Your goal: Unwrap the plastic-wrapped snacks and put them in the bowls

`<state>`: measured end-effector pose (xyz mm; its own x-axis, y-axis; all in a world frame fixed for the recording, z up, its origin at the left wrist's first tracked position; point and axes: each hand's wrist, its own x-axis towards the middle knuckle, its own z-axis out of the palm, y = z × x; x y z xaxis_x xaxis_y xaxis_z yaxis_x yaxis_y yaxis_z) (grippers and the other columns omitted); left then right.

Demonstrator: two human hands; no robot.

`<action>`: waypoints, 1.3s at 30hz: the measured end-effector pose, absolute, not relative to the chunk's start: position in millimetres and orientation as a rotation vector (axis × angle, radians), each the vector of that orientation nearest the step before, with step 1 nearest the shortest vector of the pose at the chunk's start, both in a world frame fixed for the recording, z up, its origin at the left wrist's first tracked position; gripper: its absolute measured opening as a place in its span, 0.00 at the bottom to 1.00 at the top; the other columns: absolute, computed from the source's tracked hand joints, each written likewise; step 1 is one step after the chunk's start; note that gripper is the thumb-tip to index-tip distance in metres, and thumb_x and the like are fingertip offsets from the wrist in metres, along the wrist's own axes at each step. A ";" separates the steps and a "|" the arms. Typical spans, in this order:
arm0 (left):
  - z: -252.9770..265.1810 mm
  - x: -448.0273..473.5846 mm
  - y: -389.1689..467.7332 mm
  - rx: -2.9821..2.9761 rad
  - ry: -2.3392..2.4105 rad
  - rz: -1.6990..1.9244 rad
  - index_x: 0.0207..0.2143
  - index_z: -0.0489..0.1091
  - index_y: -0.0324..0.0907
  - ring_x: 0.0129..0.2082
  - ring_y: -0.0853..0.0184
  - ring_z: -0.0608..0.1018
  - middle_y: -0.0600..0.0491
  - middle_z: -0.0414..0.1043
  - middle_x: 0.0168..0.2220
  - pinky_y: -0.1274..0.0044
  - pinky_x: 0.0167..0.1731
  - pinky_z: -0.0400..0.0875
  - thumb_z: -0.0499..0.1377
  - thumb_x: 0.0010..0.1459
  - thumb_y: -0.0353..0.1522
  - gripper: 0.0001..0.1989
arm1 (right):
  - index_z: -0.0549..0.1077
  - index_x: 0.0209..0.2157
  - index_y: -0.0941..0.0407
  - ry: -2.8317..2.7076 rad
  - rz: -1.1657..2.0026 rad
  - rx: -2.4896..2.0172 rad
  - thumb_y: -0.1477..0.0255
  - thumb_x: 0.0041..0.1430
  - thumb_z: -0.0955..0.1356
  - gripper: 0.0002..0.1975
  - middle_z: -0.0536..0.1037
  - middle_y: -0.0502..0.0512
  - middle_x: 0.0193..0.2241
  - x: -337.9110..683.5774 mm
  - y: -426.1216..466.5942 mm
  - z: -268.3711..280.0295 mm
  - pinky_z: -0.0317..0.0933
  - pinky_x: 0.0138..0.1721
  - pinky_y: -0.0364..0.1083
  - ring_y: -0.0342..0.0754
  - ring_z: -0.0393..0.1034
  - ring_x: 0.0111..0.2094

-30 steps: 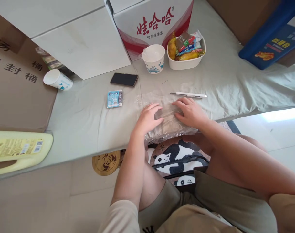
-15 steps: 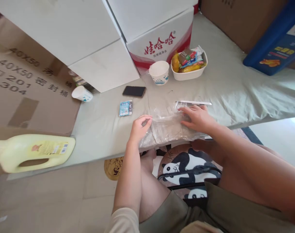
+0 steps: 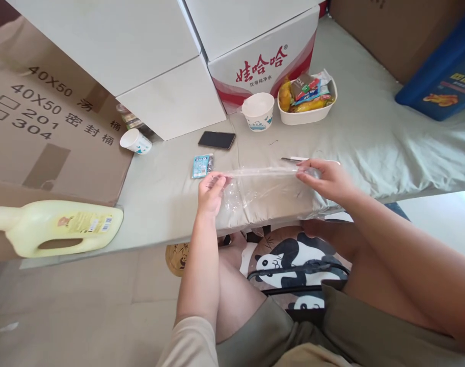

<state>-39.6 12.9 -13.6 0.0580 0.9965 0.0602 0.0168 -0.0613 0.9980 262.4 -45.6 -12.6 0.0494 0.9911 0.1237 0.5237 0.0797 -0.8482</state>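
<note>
A clear plastic bag is stretched between my two hands, its upper edge pulled nearly straight and the rest draped at the front of the cloth-covered surface. My left hand pinches one end of that edge, close to a small blue packet. At the other end my right hand grips the plastic between thumb and fingers. Just behind the right fingers lies a thin pen-like item, dark at one end and white at the other, partly covered by the hand.
Behind are a dark phone, a paper cup and a white tub of wrapped snacks. A smaller paper cup and a yellow jug are at left. A large carton and a blue container flank the surface.
Both hands have closed on the bag's upper edge and drawn it taut. The right hand has moved slightly right, from resting spread over the plastic. The view has shifted a little.
</note>
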 end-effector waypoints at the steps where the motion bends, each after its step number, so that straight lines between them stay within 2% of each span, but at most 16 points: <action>1: -11.4 -39.2 12.3 1.245 1.175 1.192 0.32 0.69 0.43 0.32 0.70 0.82 0.55 0.78 0.30 0.78 0.36 0.76 0.67 0.49 0.44 0.16 | 0.71 0.29 0.51 -1.527 0.836 -1.510 0.60 0.57 0.69 0.10 0.80 0.56 0.31 259.5 -46.9 -9.7 0.66 0.37 0.52 0.54 0.74 0.34; 4: -5.2 -38.9 10.3 1.147 1.324 1.104 0.35 0.68 0.44 0.18 0.75 0.74 0.58 0.75 0.25 0.84 0.16 0.62 0.65 0.52 0.45 0.16 | 0.68 0.35 0.51 -1.319 1.116 -1.371 0.57 0.60 0.68 0.12 0.74 0.49 0.21 254.4 -51.4 -3.9 0.63 0.26 0.48 0.47 0.67 0.22; 6: -2.6 -40.2 10.1 1.085 1.402 1.051 0.37 0.67 0.44 0.12 0.78 0.66 0.61 0.71 0.21 0.84 0.11 0.52 0.63 0.55 0.43 0.15 | 0.68 0.41 0.50 -1.245 1.275 -1.344 0.56 0.59 0.69 0.15 0.70 0.45 0.18 256.8 -52.9 -3.6 0.58 0.21 0.46 0.44 0.60 0.16; 7: -1.8 -41.2 10.3 1.058 1.424 1.018 0.38 0.67 0.44 0.10 0.79 0.64 0.62 0.69 0.19 0.85 0.10 0.50 0.62 0.56 0.42 0.13 | 0.69 0.42 0.51 -1.254 1.308 -1.371 0.56 0.58 0.69 0.16 0.71 0.46 0.19 260.0 -52.7 -4.2 0.58 0.20 0.46 0.44 0.60 0.16; 9: -0.9 -42.5 10.9 1.028 1.439 0.930 0.38 0.67 0.44 0.09 0.79 0.61 0.64 0.65 0.16 0.85 0.10 0.47 0.60 0.58 0.40 0.10 | 0.73 0.42 0.53 -1.325 1.211 -1.497 0.57 0.57 0.70 0.16 0.77 0.52 0.26 268.7 -51.0 -6.0 0.65 0.27 0.49 0.47 0.68 0.23; 11: -0.6 -40.6 11.1 1.045 1.419 0.807 0.37 0.68 0.43 0.09 0.79 0.59 0.64 0.64 0.14 0.85 0.09 0.45 0.60 0.59 0.39 0.09 | 0.74 0.38 0.54 -1.336 0.967 -1.585 0.60 0.56 0.70 0.14 0.80 0.58 0.33 276.4 -48.0 -7.2 0.69 0.39 0.53 0.52 0.75 0.34; 14: -0.3 -29.5 10.4 1.124 1.288 0.610 0.37 0.69 0.43 0.08 0.77 0.59 0.62 0.65 0.14 0.84 0.09 0.43 0.60 0.58 0.39 0.09 | 0.74 0.42 0.54 -1.261 0.950 -1.416 0.60 0.59 0.68 0.14 0.80 0.60 0.42 274.8 -43.8 -6.7 0.68 0.50 0.55 0.54 0.75 0.46; 17: -0.9 -16.9 9.4 1.168 1.137 0.426 0.38 0.71 0.43 0.08 0.75 0.62 0.59 0.67 0.14 0.82 0.09 0.46 0.62 0.55 0.42 0.13 | 0.73 0.47 0.53 -1.474 1.356 -1.209 0.59 0.57 0.69 0.19 0.81 0.59 0.42 253.8 -42.0 -4.9 0.72 0.43 0.52 0.53 0.77 0.42; 19: -1.8 -13.7 9.4 1.169 1.079 0.422 0.42 0.73 0.42 0.09 0.74 0.63 0.57 0.68 0.16 0.82 0.10 0.48 0.62 0.54 0.45 0.18 | 0.74 0.42 0.54 -1.705 1.633 -1.126 0.61 0.55 0.71 0.15 0.82 0.55 0.34 236.1 -42.9 -3.5 0.71 0.32 0.49 0.49 0.76 0.32; 21: -2.6 -14.6 10.1 1.161 1.066 0.549 0.46 0.73 0.43 0.12 0.72 0.67 0.55 0.70 0.18 0.80 0.12 0.54 0.58 0.56 0.52 0.25 | 0.74 0.33 0.54 -1.764 1.814 -1.035 0.61 0.58 0.70 0.10 0.78 0.51 0.24 221.8 -45.5 -2.1 0.66 0.25 0.46 0.45 0.70 0.22; 25: -3.1 -11.6 9.1 1.118 1.146 0.872 0.49 0.73 0.44 0.27 0.61 0.79 0.46 0.76 0.28 0.74 0.21 0.68 0.40 0.58 0.64 0.41 | 0.69 0.26 0.53 -1.477 1.773 -0.991 0.61 0.61 0.68 0.13 0.72 0.47 0.18 208.9 -50.6 -2.2 0.61 0.22 0.44 0.41 0.63 0.18; 28: -4.9 3.0 5.3 1.049 1.042 0.903 0.50 0.72 0.42 0.44 0.55 0.81 0.40 0.78 0.40 0.67 0.32 0.76 0.37 0.55 0.67 0.47 | 0.66 0.26 0.52 -1.230 1.585 -1.090 0.62 0.62 0.67 0.13 0.70 0.47 0.18 205.9 -47.4 -8.0 0.59 0.22 0.44 0.41 0.62 0.18; 32: -11.3 21.1 1.9 0.910 0.954 0.820 0.54 0.67 0.41 0.52 0.52 0.79 0.38 0.76 0.49 0.63 0.43 0.78 0.43 0.54 0.67 0.45 | 0.67 0.35 0.51 -1.026 1.466 -1.217 0.67 0.61 0.67 0.04 0.70 0.45 0.17 203.0 -38.2 -18.7 0.61 0.21 0.45 0.43 0.65 0.18; 34: -12.9 23.2 1.3 0.889 0.953 0.801 0.58 0.63 0.44 0.53 0.54 0.79 0.40 0.75 0.53 0.64 0.43 0.78 0.50 0.55 0.63 0.40 | 0.67 0.43 0.51 -0.994 1.505 -1.231 0.69 0.60 0.67 0.09 0.72 0.45 0.19 202.3 -37.2 -20.5 0.61 0.20 0.45 0.44 0.67 0.18; 36: -11.4 20.9 0.1 0.958 0.946 0.836 0.63 0.56 0.51 0.53 0.58 0.80 0.45 0.72 0.58 0.68 0.42 0.79 0.58 0.55 0.56 0.38 | 0.68 0.48 0.51 -1.033 1.556 -1.205 0.69 0.59 0.67 0.15 0.75 0.46 0.21 202.3 -40.0 -18.6 0.62 0.21 0.45 0.45 0.69 0.19; 39: -6.7 14.2 -3.3 1.109 0.951 0.960 0.66 0.48 0.64 0.53 0.61 0.79 0.51 0.67 0.64 0.71 0.41 0.78 0.64 0.53 0.51 0.42 | 0.68 0.51 0.53 -1.115 1.550 -1.089 0.67 0.60 0.67 0.18 0.76 0.45 0.21 202.2 -46.7 -11.9 0.65 0.23 0.45 0.44 0.70 0.20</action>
